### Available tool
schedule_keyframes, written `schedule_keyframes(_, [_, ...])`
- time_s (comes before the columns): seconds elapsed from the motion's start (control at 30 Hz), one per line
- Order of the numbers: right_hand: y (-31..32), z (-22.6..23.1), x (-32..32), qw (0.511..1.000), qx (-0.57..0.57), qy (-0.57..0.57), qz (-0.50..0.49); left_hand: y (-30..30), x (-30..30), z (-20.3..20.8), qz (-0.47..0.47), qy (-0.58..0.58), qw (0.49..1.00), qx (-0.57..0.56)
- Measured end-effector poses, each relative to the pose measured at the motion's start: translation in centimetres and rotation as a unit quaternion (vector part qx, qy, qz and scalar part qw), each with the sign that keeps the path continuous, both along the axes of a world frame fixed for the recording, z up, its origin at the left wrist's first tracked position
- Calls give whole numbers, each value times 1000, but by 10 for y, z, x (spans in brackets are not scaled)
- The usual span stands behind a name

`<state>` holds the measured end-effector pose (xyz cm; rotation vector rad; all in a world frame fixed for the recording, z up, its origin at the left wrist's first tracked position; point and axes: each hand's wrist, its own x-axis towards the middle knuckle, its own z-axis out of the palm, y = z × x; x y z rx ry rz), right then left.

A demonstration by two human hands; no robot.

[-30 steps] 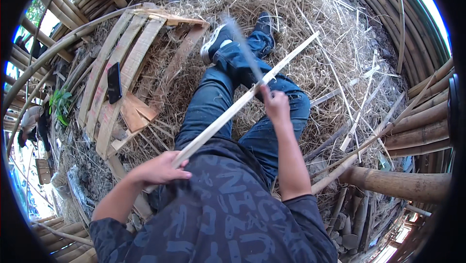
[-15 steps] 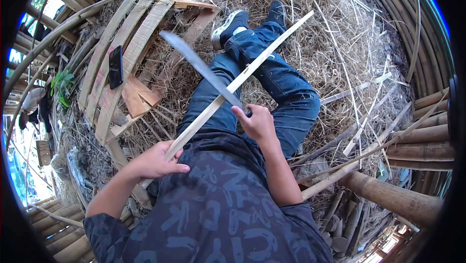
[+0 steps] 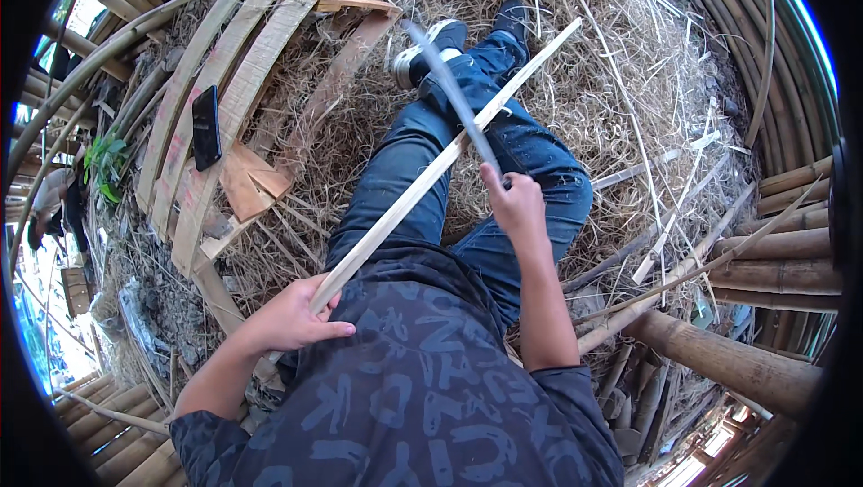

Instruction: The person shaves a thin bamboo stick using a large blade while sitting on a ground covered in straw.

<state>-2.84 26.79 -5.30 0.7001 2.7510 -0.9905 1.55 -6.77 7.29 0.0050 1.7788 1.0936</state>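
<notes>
**One strip (image 3: 404,208), one blade (image 3: 449,89), crossed**

Head view. Strip sits above the lap and legs (image 3: 387,172). Left hand (image 3: 292,314): fingers curled round the strip near its lower end, thumb out to the right. Right hand (image 3: 520,204): fingers closed on the blade's near end. Blade blurred; cannot tell whether it touches the wood or which way its edge faces.

Technique (judgement): hold the strip steady, set the blade at a shallow angle, stroke away from the left hand, keep the edge off the legs.

Orientation: strip's long axis runs diagonally, lower left to upper right; far end points forward and right, away from the torso.
</notes>
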Motion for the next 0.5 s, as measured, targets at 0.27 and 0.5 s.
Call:
schedule_keyframes(0.27, [-23,3,18,996,-40,-13,76,-1,9,8,-39,52,996,-61])
schedule_keyframes(0.5, [-16,1,20,998,34,7,43,2,5,0,-28,45,999,-10])
